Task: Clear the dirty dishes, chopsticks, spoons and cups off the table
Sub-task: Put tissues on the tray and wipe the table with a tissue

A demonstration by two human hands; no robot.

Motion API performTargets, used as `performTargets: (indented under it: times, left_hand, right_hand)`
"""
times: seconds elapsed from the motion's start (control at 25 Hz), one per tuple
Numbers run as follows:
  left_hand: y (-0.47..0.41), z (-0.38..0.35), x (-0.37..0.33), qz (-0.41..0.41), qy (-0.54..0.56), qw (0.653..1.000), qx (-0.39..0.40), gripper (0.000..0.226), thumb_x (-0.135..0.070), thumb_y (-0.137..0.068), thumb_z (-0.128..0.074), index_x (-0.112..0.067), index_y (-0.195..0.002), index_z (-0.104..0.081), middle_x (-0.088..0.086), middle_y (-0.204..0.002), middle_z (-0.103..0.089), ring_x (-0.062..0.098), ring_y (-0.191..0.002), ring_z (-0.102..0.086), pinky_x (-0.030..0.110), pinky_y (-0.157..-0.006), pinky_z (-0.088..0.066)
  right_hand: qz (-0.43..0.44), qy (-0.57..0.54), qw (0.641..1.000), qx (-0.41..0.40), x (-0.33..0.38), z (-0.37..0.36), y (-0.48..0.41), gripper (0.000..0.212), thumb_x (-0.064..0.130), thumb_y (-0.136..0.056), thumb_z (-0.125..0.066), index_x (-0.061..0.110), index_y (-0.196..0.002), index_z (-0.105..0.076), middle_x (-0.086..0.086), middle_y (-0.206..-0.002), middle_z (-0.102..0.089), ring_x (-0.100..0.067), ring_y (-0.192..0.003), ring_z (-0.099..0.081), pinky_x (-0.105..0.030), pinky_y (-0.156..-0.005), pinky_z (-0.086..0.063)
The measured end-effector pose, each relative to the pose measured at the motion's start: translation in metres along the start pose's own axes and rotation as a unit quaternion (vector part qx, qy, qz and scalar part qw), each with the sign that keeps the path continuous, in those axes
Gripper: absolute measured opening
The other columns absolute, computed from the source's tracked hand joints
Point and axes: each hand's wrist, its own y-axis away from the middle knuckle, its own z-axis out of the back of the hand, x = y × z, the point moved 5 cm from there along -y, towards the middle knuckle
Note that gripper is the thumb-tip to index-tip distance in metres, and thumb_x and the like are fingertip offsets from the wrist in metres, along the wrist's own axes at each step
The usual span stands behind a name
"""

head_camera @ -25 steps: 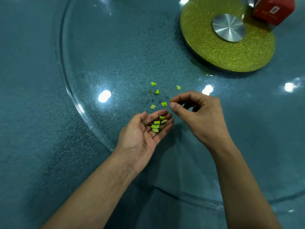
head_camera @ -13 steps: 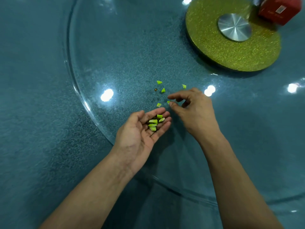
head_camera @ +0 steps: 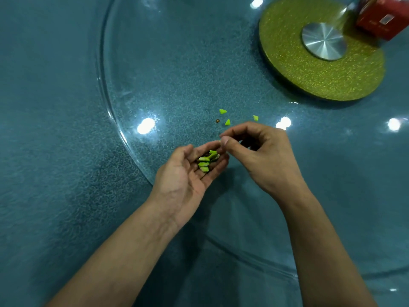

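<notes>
My left hand [head_camera: 188,173] lies palm up and cupped over the glass turntable's rim, carrying several cut green vegetable scraps [head_camera: 207,161] on its fingers. My right hand [head_camera: 259,156] hovers just right of those fingertips. Its thumb and forefinger are pinched together over the pile, seemingly on a small scrap that is mostly hidden. Three loose green scraps [head_camera: 227,122] and a small brown crumb [head_camera: 217,120] lie on the glass just beyond both hands.
The round glass turntable [head_camera: 115,120] sits on a teal table [head_camera: 44,151]. Its gold glitter hub with a silver centre [head_camera: 321,69] is at the upper right, with a red box [head_camera: 382,21] behind it. Ceiling lights glare on the glass.
My right hand picked two green scraps off the glass and drew back toward my left fingertips. The left hand stayed cupped, and fewer scraps lie on the turntable.
</notes>
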Motion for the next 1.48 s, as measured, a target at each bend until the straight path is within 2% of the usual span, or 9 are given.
performTargets:
  times: [0.12,0.24,0.4,0.6,0.8,1.0,1.2,1.4,1.48]
  left_hand:
    - [0.002,0.003,-0.002,0.002,-0.006,1.0,0.002,0.05,-0.022,-0.107,-0.031,0.014,-0.115,-0.065,0.031,-0.117,-0.069,0.034,-0.111,-0.069,0.036,-0.092,-0.058]
    - [0.002,0.009,-0.009,-0.01,-0.011,1.0,-0.002,0.05,-0.022,-0.107,-0.031,0.013,-0.112,-0.066,0.031,-0.115,-0.07,0.035,-0.113,-0.068,0.036,-0.092,-0.059]
    - [0.001,0.012,-0.014,-0.013,-0.015,1.0,-0.004,0.05,-0.021,-0.107,-0.03,0.014,-0.113,-0.065,0.029,-0.114,-0.071,0.036,-0.116,-0.067,0.036,-0.092,-0.059]
    - [-0.003,0.008,-0.013,-0.006,0.001,1.0,0.002,0.05,-0.021,-0.106,-0.031,0.015,-0.118,-0.063,0.03,-0.117,-0.07,0.035,-0.116,-0.067,0.036,-0.093,-0.058]
    - [-0.014,-0.001,-0.014,-0.011,0.018,1.0,0.002,0.045,-0.019,-0.105,-0.035,0.014,-0.114,-0.064,0.026,-0.113,-0.072,0.028,-0.098,-0.072,0.036,-0.084,-0.063]
    - [-0.015,-0.003,-0.017,-0.005,-0.003,1.0,0.012,0.048,-0.02,-0.106,-0.032,0.013,-0.111,-0.066,0.029,-0.113,-0.071,0.033,-0.103,-0.071,0.036,-0.091,-0.06]
    - [-0.016,-0.001,-0.021,-0.006,-0.01,1.0,0.007,0.048,-0.02,-0.106,-0.032,0.012,-0.11,-0.067,0.029,-0.113,-0.071,0.034,-0.107,-0.07,0.036,-0.092,-0.059]
    - [-0.018,0.0,-0.023,-0.005,-0.008,1.0,0.003,0.049,-0.021,-0.107,-0.031,0.013,-0.112,-0.066,0.03,-0.115,-0.07,0.036,-0.114,-0.068,0.037,-0.093,-0.058]
    - [-0.02,-0.001,-0.023,-0.005,-0.002,1.0,0.002,0.049,-0.021,-0.107,-0.031,0.014,-0.113,-0.066,0.03,-0.115,-0.07,0.036,-0.114,-0.068,0.037,-0.093,-0.058]
  right_hand:
    - [-0.007,0.092,0.994,-0.054,-0.015,0.001,-0.009,0.011,0.021,-0.086,-0.077,0.032,-0.085,-0.075,0.015,-0.078,-0.07,-0.001,-0.062,-0.056,-0.018,-0.065,-0.045]
    - [-0.004,0.127,0.992,-0.024,-0.023,-0.009,-0.015,0.017,0.025,-0.083,-0.08,0.036,-0.095,-0.076,0.012,-0.09,-0.066,-0.003,-0.07,-0.059,-0.022,-0.075,-0.05]
    - [0.0,0.153,0.988,-0.019,-0.023,-0.015,-0.016,0.015,0.023,-0.082,-0.08,0.035,-0.086,-0.071,0.012,-0.087,-0.064,-0.005,-0.071,-0.059,-0.019,-0.072,-0.049]
    - [-0.048,0.012,0.998,-0.036,-0.017,-0.01,-0.011,0.015,0.014,-0.082,-0.08,0.025,-0.08,-0.071,0.007,-0.076,-0.071,-0.007,-0.062,-0.054,-0.026,-0.063,-0.048]
    - [-0.008,-0.055,0.998,0.015,0.01,-0.011,-0.006,0.009,0.015,-0.085,-0.08,0.023,-0.085,-0.076,-0.001,-0.082,-0.075,-0.027,-0.072,-0.065,-0.041,-0.07,-0.055]
    - [-0.033,0.058,0.992,-0.11,-0.016,0.004,-0.029,0.004,0.023,-0.087,-0.077,0.026,-0.085,-0.076,0.011,-0.073,-0.071,-0.005,-0.063,-0.062,-0.022,-0.063,-0.048]
    - [-0.028,0.147,0.985,-0.09,-0.029,-0.002,-0.044,0.016,0.031,-0.086,-0.076,0.034,-0.102,-0.077,0.011,-0.088,-0.07,-0.002,-0.067,-0.059,-0.023,-0.069,-0.051]
    - [-0.03,0.193,0.977,-0.086,-0.026,-0.005,-0.047,0.007,0.033,-0.085,-0.078,0.028,-0.086,-0.074,0.01,-0.085,-0.067,-0.003,-0.07,-0.058,-0.025,-0.07,-0.05]
    - [-0.038,0.135,0.987,-0.075,-0.02,-0.005,-0.043,0.008,0.03,-0.084,-0.08,0.025,-0.081,-0.074,0.01,-0.077,-0.069,-0.002,-0.064,-0.058,-0.023,-0.065,-0.049]
